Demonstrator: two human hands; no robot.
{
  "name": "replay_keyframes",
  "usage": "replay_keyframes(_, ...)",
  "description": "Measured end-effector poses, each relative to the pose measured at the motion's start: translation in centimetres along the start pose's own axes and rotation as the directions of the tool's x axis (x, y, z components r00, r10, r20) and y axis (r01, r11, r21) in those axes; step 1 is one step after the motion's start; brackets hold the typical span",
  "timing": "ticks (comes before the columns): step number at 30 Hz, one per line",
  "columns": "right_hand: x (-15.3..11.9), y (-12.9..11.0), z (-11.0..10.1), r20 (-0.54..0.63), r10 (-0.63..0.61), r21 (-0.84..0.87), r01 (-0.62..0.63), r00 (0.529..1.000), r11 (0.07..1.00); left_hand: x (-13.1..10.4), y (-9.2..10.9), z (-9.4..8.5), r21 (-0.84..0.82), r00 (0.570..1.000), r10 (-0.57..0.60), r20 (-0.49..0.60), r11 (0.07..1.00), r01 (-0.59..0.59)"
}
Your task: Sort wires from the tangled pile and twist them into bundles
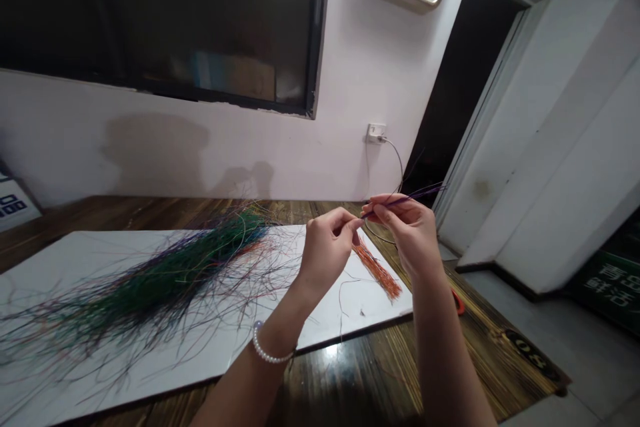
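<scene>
At eight o'clock from the view's centre, a tangled heap of mostly green strands is lying across a white board; at six o'clock, the left hand, wearing a pearly bracelet, is pinching thin purple strands between thumb and finger; at five o'clock, an orange bundle is resting on the board; at four o'clock, the right hand is pinching the purple strands too, their loose ends reaching toward three o'clock.

A wooden table with an 08 plate suggests an eatery.
</scene>
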State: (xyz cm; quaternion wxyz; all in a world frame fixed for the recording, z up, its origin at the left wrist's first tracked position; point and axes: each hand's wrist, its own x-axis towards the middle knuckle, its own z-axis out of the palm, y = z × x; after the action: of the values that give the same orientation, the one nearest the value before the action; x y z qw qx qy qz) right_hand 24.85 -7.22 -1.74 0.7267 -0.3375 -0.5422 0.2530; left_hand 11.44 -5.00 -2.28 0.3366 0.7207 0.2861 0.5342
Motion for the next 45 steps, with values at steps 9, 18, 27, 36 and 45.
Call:
replay_keyframes(9,1.1,2.0,-1.0,-0.008,0.368,0.359,-0.341,0.93,0.869,1.0,-0.8,-2.0,-0.035,0.987,-0.001,-0.163,0.999,-0.005)
replay_keyframes(18,1.3,5.7,0.0,-0.178,0.243,-0.004,-0.248,0.954,0.969,1.7,-1.1,-6.7,-0.039,0.924,0.019,-0.382,0.999,-0.037)
replay_keyframes(27,-0.5,7.5,1.8,0.073,0.149,-0.595,-0.077,0.986,0.8,1.6,-1.5,-9.6,-0.141,0.877,-0.026,-0.48,0.989,-0.047)
replay_keyframes(36,2.6,14.5,5.9,0.266,0.484,-0.882,0.008,0.834,0.471,1.3,-2.8,-11.1,-0.19,0.875,-0.107,-0.472,0.982,0.017)
replay_keyframes(45,1.6,17.7,8.3,0.427,0.561,-0.864,0.137,0.71,0.484,1.2,-3.7,-12.0,-0.246,0.874,-0.15,-0.462,0.969,0.036)
